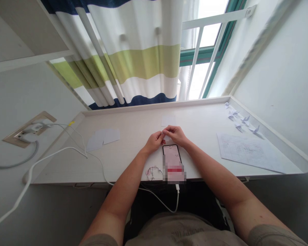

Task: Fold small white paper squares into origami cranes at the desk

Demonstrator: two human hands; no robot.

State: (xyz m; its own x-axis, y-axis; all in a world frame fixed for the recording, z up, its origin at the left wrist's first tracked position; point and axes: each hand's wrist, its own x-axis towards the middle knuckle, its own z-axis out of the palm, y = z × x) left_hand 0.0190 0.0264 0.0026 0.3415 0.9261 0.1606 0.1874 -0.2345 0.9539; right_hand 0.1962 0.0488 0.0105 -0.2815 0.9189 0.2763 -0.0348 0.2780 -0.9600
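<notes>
Just beyond the phone, my left hand (154,141) and my right hand (177,134) meet above the white desk (133,157). Fingers of both hands pinch a small piece of white paper (167,138), mostly hidden by them. Its folds are too small to make out. A phone (172,157) with a lit, partly blurred screen lies close below my hands, a white cable plugged into its near end. Behind my fingers, a white paper sheet (168,121) lies flat on the desk.
Several folded paper cranes (245,120) stand along the right edge, behind a written sheet (246,152). Blank paper sheets (111,135) lie at left. A thin beaded string (154,172) rests beside the phone. White cables (66,150) run from the wall socket (29,129) across the desk's left side.
</notes>
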